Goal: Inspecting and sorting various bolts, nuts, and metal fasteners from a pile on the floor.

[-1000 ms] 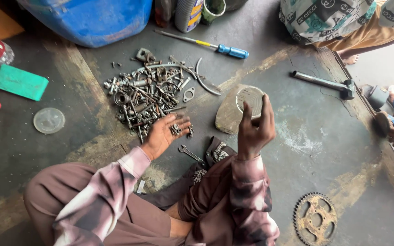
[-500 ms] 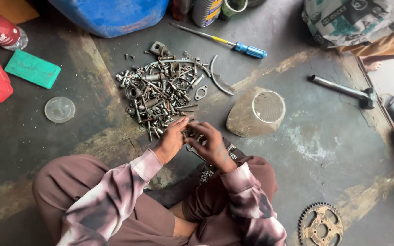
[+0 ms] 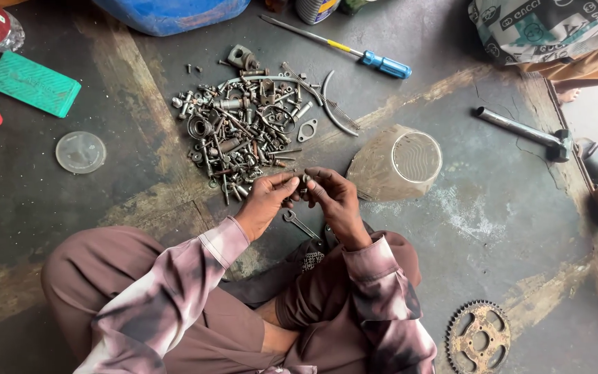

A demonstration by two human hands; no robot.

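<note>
While seated cross-legged on the dark floor (image 3: 451, 228), left hand (image 3: 266, 202) and right hand (image 3: 333, 201) raised together just in front of the knees, fingertips pinched from both sides on a small metal fastener (image 3: 304, 181), exact type too small to tell. Both wrists bent inward, sleeves pushed toward the forearms. Held just beside the near edge of the heap of bolts, nuts and springs (image 3: 250, 131), with a small wrench (image 3: 300, 224) below and an upturned glass jar (image 3: 396, 165) to the right.

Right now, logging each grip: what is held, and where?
Both hands, left hand and right hand, pinch a small metal part between fingertips; where exactly cannot be told.
</note>
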